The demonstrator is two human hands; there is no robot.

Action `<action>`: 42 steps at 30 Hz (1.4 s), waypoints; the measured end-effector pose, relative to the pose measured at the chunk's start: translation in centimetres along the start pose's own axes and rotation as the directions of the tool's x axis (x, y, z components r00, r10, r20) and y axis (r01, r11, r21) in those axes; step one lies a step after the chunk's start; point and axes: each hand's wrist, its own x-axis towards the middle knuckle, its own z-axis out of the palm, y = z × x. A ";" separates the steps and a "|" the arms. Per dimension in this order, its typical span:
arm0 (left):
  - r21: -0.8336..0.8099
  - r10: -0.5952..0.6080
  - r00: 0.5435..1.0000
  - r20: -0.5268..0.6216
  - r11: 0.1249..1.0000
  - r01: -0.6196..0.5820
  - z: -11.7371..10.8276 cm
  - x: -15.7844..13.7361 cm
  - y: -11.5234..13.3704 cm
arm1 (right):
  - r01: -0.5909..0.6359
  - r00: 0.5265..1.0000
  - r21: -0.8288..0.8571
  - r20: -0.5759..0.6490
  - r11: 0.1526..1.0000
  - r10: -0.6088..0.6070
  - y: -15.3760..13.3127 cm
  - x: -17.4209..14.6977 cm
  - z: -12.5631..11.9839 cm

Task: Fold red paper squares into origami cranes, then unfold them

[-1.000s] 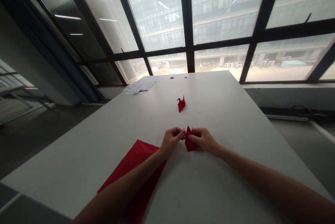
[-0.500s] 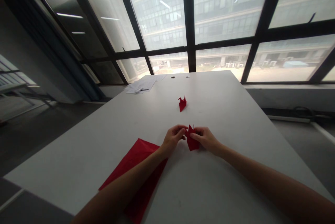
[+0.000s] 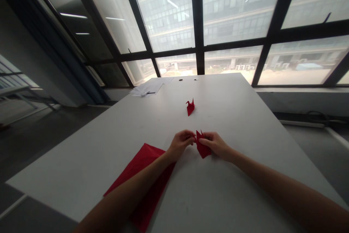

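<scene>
A partly shaped red origami crane [image 3: 203, 149] is held just above the table between my two hands. My right hand [image 3: 216, 144] grips its body from the right, thumb across the front. With thumb and fingertips together, my left hand [image 3: 183, 143] pinches a narrow point on the crane's left side. Two pointed tips stick up at the top of the folded paper. Farther off, a finished red paper crane [image 3: 190, 108] stands on the table. Red paper sheets [image 3: 148, 158] lie beneath my left forearm, which covers part of them.
The white table [image 3: 229, 105] reaches to the large dark-framed windows [image 3: 200, 25]. Loose white papers [image 3: 149, 87] with a dark pen-like item lie at its far left corner. A blue curtain [image 3: 54, 44] hangs at the left.
The folded crane has tilted and shifted slightly to the right in my right hand. My left fingertips have closed on its left point, which now shows as pulled outward.
</scene>
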 end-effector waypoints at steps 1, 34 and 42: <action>0.003 0.007 1.000 -0.007 1.000 -0.007 0.0 0.0 0.0 | 0.003 1.000 -0.011 -0.004 1.000 -0.004 0.0 0.0 0.0; 0.362 0.264 0.964 -0.043 0.903 -0.231 1.3 -0.8 1.2 | 0.011 0.974 0.005 -0.225 1.000 -0.010 0.7 0.5 0.3; 0.147 0.091 0.987 -0.133 0.987 -0.072 1.4 -0.8 0.3 | 0.044 0.964 -0.092 -0.256 0.995 -0.066 1.0 0.5 0.6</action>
